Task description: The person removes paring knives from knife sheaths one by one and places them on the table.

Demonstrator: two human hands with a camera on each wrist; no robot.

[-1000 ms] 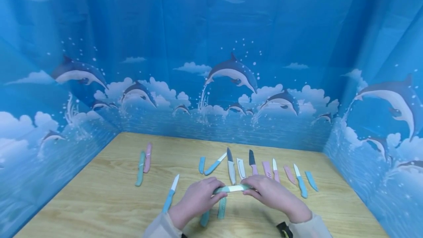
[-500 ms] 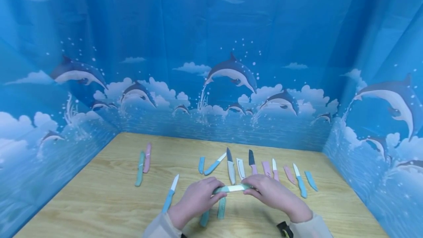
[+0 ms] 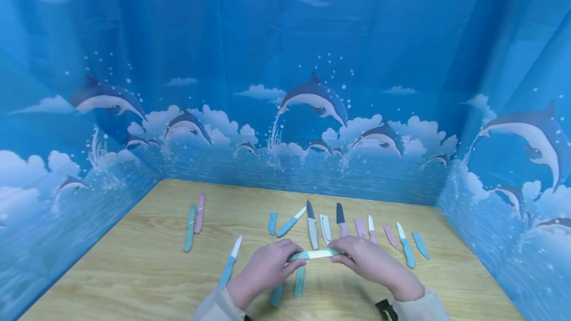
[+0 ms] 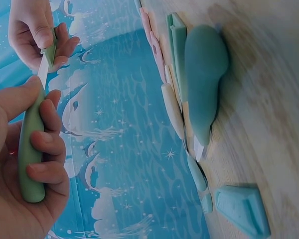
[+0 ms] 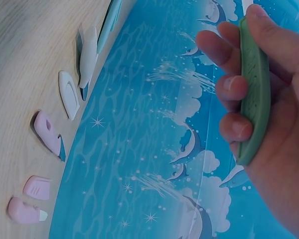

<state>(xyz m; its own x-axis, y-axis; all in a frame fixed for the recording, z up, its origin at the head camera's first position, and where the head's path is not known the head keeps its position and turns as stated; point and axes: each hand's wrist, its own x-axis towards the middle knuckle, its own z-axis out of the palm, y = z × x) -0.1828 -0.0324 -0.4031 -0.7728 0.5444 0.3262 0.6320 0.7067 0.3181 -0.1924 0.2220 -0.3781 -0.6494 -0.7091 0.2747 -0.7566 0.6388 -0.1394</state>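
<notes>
My left hand (image 3: 267, 267) grips the green handle (image 4: 31, 149) of a small paring knife, fingers curled round it with the thumb at its blade end. The pale blade (image 3: 318, 254) points right, toward my right hand (image 3: 368, 264). That hand holds a green knife sheath (image 5: 256, 84) between thumb and curled fingers. In the left wrist view the blade's far end meets the sheath's mouth. Both hands hold the knife and sheath in line above the table. Below them lie another green sheath (image 3: 299, 281) and a green handle (image 3: 276, 295), partly covered by my left hand.
A blue-handled knife (image 3: 229, 264) lies left of my left forearm. Farther left sit a sheathed green knife (image 3: 189, 228) and a pink one (image 3: 199, 213). Several bare knives and loose sheaths in blue, white and pink, including a white sheath (image 3: 325, 227), line the back right of the wooden table (image 3: 134, 261).
</notes>
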